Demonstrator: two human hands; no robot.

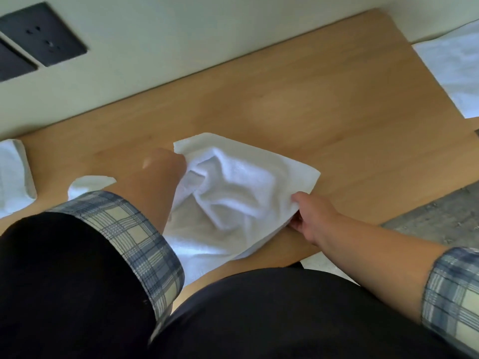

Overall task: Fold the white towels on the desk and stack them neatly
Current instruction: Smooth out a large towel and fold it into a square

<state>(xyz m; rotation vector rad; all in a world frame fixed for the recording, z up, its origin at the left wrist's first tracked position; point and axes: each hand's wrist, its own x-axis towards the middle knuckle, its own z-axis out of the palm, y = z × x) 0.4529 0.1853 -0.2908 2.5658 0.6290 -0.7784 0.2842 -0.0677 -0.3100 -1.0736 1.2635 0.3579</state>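
We see a white towel (241, 193) lying rumpled in the lower middle of the frame, on the near part of the wooden table (337, 112), with its far corner flat on the wood and its lower part running down to the table's near edge. The left hand (166, 164) sits at the towel's left side, its fingers curled into the cloth and gripping a bunched fold there. The right hand (311, 216) is at the towel's right edge, pinching the hem between thumb and fingers. The two hands are apart, with the creased middle of the towel between them. Both forearms are bare below turned-back plaid cuffs (134, 229) on dark sleeves. At the left edge of the frame we make out another white towel (13, 177) on the table, and a small white corner (88, 185) shows just above the left cuff; we cannot tell which cloth it belongs to. At the upper right a white cloth (451, 73) lies beyond the table's end. Two dark socket plates (44, 35) are set in the pale wall at the upper left, and grey floor (440, 221) shows at the right.
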